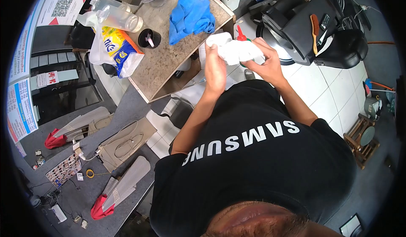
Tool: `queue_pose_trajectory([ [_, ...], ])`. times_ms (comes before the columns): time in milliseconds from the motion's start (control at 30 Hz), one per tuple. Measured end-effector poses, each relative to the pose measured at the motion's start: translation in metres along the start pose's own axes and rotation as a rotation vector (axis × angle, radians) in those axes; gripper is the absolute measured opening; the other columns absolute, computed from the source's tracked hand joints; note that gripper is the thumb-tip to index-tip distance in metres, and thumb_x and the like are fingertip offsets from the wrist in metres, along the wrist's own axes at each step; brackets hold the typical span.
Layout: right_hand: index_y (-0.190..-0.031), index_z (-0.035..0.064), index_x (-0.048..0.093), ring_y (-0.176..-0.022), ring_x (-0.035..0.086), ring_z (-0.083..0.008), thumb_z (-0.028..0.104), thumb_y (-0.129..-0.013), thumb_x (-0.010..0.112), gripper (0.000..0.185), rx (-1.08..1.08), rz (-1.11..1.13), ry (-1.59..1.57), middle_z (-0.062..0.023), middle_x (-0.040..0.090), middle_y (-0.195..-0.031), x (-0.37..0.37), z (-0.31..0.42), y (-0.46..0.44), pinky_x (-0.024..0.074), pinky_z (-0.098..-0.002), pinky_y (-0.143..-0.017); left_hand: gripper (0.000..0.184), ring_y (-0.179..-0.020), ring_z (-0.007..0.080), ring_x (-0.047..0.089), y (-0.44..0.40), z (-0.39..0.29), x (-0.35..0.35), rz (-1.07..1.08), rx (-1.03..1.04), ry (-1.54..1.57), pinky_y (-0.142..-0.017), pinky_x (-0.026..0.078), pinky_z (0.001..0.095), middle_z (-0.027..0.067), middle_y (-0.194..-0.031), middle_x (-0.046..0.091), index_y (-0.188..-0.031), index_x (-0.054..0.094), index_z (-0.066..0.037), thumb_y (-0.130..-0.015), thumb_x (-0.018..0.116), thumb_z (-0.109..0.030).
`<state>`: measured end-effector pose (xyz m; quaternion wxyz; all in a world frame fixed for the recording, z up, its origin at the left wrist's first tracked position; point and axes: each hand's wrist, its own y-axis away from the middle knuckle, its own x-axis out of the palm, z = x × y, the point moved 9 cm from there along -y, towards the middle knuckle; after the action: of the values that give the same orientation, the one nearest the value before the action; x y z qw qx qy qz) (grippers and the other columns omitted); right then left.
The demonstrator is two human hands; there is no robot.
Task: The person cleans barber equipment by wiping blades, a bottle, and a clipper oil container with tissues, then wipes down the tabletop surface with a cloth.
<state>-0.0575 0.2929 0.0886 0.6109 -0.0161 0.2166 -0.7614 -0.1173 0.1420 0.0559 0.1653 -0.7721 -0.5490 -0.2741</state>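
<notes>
In front of my chest, both hands hold a white, crumpled-looking cloth or tissue bundle [243, 53]. My left hand [215, 70] is closed at its left side, thumb upright against a smoother white end. My right hand [268, 63] grips the right side with its fingers bent around it. A pointed red nozzle [241, 34] sticks up behind the bundle, with a bit of green beside it. Its bottle is mostly hidden, and I cannot tell which hand supports it. To the left, a blue cloth [192, 17] lies on the worn tabletop [156, 67].
The table also bears clear plastic bottles [118, 19], a black cup [149, 39] and a yellow-blue packet [118, 50]. A black salon chair [304, 29] holds a brush [314, 27] at right. Lower left, a grey counter [139, 182] carries cables. A wooden stool [361, 139] stands far right.
</notes>
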Motion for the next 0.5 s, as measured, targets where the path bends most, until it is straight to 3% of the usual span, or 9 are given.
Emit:
queue_pose_trajectory([
  [100,-0.122,-0.0042,0.071,-0.091,0.061,-0.0253,0.014,-0.070,0.088,0.057,-0.006,-0.105,0.154,-0.0090,0.064,-0.094,0.005,-0.003,0.004,0.0457,-0.0371,-0.085,0.037,-0.113,0.0204,0.056,0.005,0.003,0.006,0.082,0.058,-0.403,-0.102,0.044,0.0341,0.0098,-0.124,0.056,-0.130,0.058,0.002,-0.115,0.041,-0.028],
  [133,-0.120,-0.0030,0.072,-0.090,0.060,-0.0260,0.016,-0.066,0.090,0.060,-0.069,-0.149,0.225,-0.0078,0.062,-0.092,0.004,0.003,0.004,0.0448,-0.0378,-0.084,0.036,-0.105,0.0199,0.055,0.006,-0.023,0.024,0.109,0.272,-0.661,-0.093,0.045,0.0329,0.0107,-0.117,0.055,-0.120,0.062,0.007,-0.112,0.050,-0.026],
  [333,-0.120,0.0002,0.072,-0.089,0.058,-0.0259,0.018,-0.064,0.090,0.061,-0.161,-0.150,0.435,-0.0072,0.059,-0.089,0.009,0.017,0.001,0.0434,-0.0392,-0.082,0.024,-0.092,0.0233,0.059,0.008,-0.045,0.018,0.000,0.383,-0.950,-0.076,0.048,0.0362,0.0122,-0.099,0.059,-0.102,0.071,0.007,-0.097,0.075,-0.016],
  [500,-0.120,0.0027,0.073,-0.088,0.057,-0.0253,0.015,-0.065,0.087,0.058,-0.168,-0.175,0.546,-0.0063,0.057,-0.088,0.012,0.022,-0.004,0.0427,-0.0396,-0.082,0.017,-0.087,0.0262,0.059,0.018,-0.059,0.030,-0.020,0.569,-1.072,-0.073,0.049,0.0387,0.0109,-0.094,0.060,-0.097,0.074,0.004,-0.087,0.082,-0.007],
])
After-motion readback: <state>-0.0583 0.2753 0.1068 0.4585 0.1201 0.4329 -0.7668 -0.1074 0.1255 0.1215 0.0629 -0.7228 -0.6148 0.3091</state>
